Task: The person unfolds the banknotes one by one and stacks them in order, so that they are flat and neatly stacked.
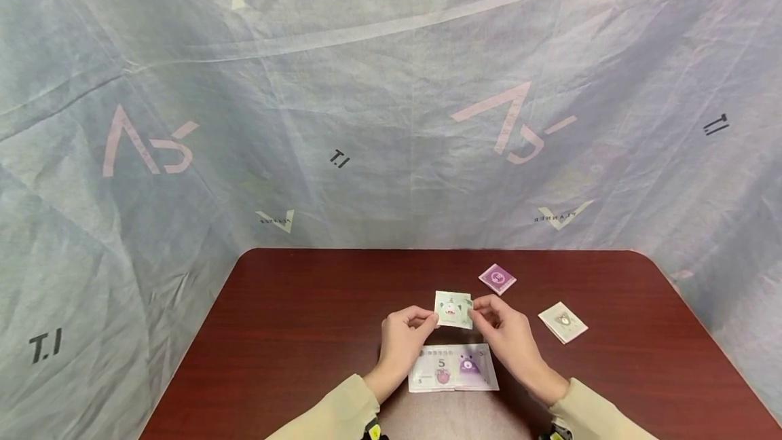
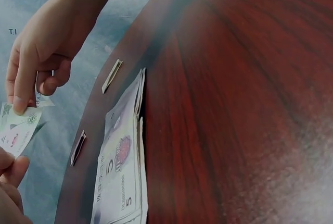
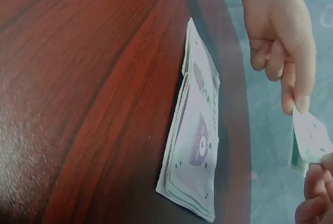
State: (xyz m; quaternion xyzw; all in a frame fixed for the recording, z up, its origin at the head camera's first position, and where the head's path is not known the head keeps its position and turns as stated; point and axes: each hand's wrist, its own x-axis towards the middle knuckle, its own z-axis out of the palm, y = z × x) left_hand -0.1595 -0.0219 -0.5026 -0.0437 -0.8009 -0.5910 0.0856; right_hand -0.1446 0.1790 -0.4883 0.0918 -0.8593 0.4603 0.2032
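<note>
Both hands pinch a folded green play banknote [image 1: 453, 309] with a cartoon face on it, raised over the table. My left hand [image 1: 406, 339] has its left edge between thumb and forefinger; my right hand [image 1: 510, 337] pinches the right edge. In the right wrist view the folded note [image 3: 311, 138] shows parted layers, greener underneath. Just below the hands lies a stack of purple-and-white play banknotes [image 1: 453, 369] marked 5, its layers slightly uneven at the edge [image 2: 141, 156].
A small folded purple note [image 1: 497, 279] lies farther back on the dark red wooden table [image 1: 305, 331]. Another folded note [image 1: 563, 322], pale with a cartoon figure, is to the right of my right hand. Grey printed cloth [image 1: 391, 121] hangs around the table's back and sides.
</note>
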